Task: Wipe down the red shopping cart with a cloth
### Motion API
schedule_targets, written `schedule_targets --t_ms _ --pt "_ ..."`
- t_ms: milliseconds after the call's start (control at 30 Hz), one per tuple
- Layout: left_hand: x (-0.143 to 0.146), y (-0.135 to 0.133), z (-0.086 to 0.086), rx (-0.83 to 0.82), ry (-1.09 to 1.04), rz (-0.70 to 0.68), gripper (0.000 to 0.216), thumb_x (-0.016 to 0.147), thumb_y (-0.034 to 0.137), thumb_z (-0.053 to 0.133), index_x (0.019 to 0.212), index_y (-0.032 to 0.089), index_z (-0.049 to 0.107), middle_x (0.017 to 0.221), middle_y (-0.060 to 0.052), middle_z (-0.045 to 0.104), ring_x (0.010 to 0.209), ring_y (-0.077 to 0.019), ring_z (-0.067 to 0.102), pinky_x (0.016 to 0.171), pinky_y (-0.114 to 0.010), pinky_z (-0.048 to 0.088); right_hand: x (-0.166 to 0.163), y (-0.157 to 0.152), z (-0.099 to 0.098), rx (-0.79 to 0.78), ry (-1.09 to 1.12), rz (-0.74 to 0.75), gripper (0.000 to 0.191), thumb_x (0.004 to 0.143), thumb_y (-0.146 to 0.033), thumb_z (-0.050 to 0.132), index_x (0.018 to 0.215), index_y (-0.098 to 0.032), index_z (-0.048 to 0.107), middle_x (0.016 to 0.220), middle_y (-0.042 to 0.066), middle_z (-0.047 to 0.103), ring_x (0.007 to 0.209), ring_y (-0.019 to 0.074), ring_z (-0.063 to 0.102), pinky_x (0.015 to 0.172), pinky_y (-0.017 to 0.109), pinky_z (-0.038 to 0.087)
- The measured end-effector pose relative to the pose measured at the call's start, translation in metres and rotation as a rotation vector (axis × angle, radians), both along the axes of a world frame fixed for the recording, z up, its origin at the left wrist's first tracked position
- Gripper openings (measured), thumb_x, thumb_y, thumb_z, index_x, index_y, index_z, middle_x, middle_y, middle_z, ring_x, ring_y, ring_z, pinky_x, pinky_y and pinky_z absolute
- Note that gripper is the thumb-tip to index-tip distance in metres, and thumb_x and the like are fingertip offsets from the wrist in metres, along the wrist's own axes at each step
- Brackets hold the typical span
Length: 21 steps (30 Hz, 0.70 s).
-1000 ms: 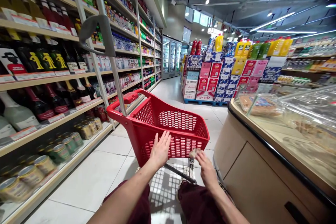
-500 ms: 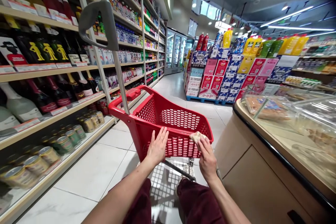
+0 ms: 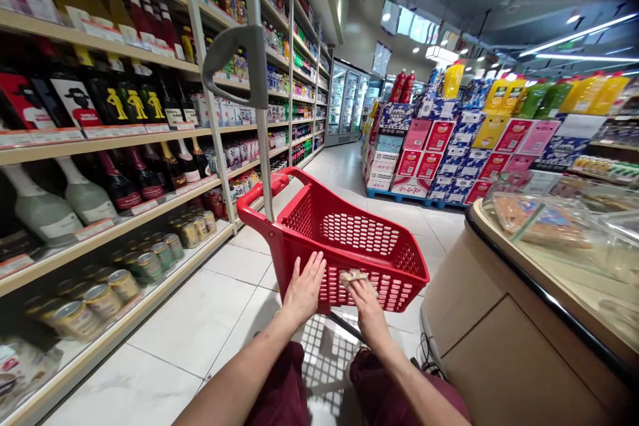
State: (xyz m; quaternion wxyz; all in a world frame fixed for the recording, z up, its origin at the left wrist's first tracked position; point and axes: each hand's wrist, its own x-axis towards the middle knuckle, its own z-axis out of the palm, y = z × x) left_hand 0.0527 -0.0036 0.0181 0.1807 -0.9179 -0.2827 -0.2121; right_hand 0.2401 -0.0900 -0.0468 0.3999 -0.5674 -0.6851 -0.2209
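Observation:
A red plastic shopping basket cart (image 3: 349,259) with slotted sides stands on the tiled floor right in front of me. A metal pole with a grey grip (image 3: 238,68) rises from its left end. My left hand (image 3: 304,286) lies flat against the near side wall, fingers stretched out. Pressed to the same wall, a little to the right, my right hand (image 3: 368,306) has a pale, stained cloth (image 3: 357,278) under its fingers. Part of the cloth is hidden by those fingers. The cart's basket shows nothing inside.
Shelves of bottles and cans (image 3: 120,140) line the left side. A beige display counter (image 3: 504,339) with packed food stands close on the right. Further ahead, stacked drink cartons (image 3: 439,153) rest on a blue pallet, and glass-door fridges (image 3: 344,103) stand behind.
My right hand has moved the cloth left and down, from the rim near the cart's right end to the slotted side. My left hand stays on the wall. The view has shifted left.

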Motion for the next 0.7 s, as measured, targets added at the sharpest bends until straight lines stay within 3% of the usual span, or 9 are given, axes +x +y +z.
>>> schedule_targets --t_ms 200,400,567,700 --pt "-0.014 0.005 0.003 -0.021 -0.058 0.082 0.062 0.075 0.013 0.038 0.136 0.008 0.025 0.144 -0.011 0.024 0.134 -0.0219 0.013 0.107 -0.049 0.008 -0.016 0.017 0.026 0.107 0.055 0.020 0.052 0.084 -0.004 0.033 0.133 -0.022 0.034 0.133 0.008 0.044 0.131 0.0206 0.025 0.104 0.048 0.032" --pt "-0.038 0.004 0.000 -0.014 -0.046 0.108 0.064 0.072 0.011 0.039 0.135 0.009 0.026 0.143 -0.011 0.027 0.134 -0.0204 0.014 0.108 -0.048 0.011 -0.041 0.026 0.018 0.089 -0.074 0.140 0.048 0.086 -0.004 0.032 0.129 -0.021 0.041 0.123 0.007 0.055 0.129 0.0162 0.030 0.100 0.040 0.039" --pt "-0.057 0.012 0.007 -0.025 -0.116 0.229 0.068 0.070 0.011 0.040 0.136 0.008 0.024 0.143 -0.012 0.025 0.134 -0.0213 0.014 0.108 -0.049 0.009 -0.065 0.048 0.043 0.083 0.026 0.129 0.046 0.086 -0.007 0.032 0.129 -0.020 0.042 0.131 0.008 0.046 0.131 0.0205 0.025 0.102 0.048 0.033" --pt "-0.072 0.017 0.004 -0.053 -0.119 0.257 0.068 0.070 0.012 0.041 0.135 0.008 0.025 0.143 -0.013 0.025 0.134 -0.0220 0.016 0.108 -0.050 0.009 -0.078 0.057 0.032 0.074 -0.080 0.219 0.042 0.086 -0.006 0.031 0.120 -0.019 0.052 0.115 0.008 0.060 0.124 0.0170 0.038 0.097 0.038 0.043"
